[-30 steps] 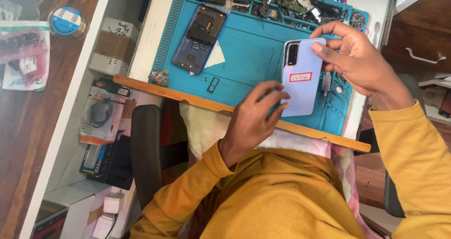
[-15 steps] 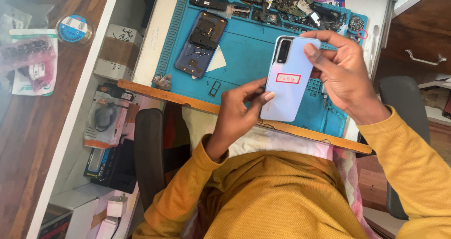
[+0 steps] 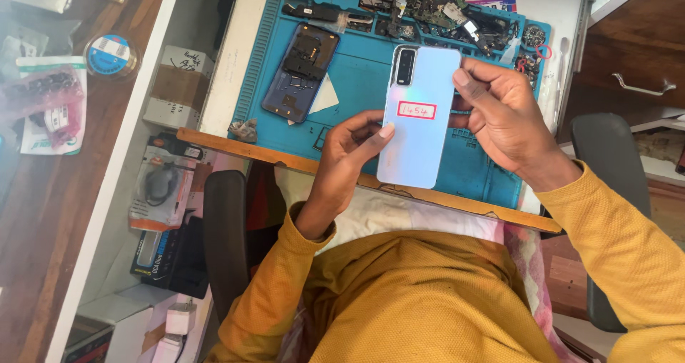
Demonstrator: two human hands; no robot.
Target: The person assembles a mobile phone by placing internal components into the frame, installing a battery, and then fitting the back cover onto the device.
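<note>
A pale blue phone back cover with a small red-edged sticker is held above the blue work mat. My left hand grips its lower left edge with fingertips. On its right edge rests the thumb of my right hand, with the fingers behind the cover. An opened dark phone body lies on the mat to the left, beside a small white triangular piece.
Several loose phone parts and small boards crowd the mat's far edge. A wooden strip runs along the desk front. Left of the desk are a cardboard box, packaged accessories, a round tape tin and a black chair armrest.
The cover has turned more upright and shifted left over the mat, and both hands have followed it. The view has also shifted slightly.
</note>
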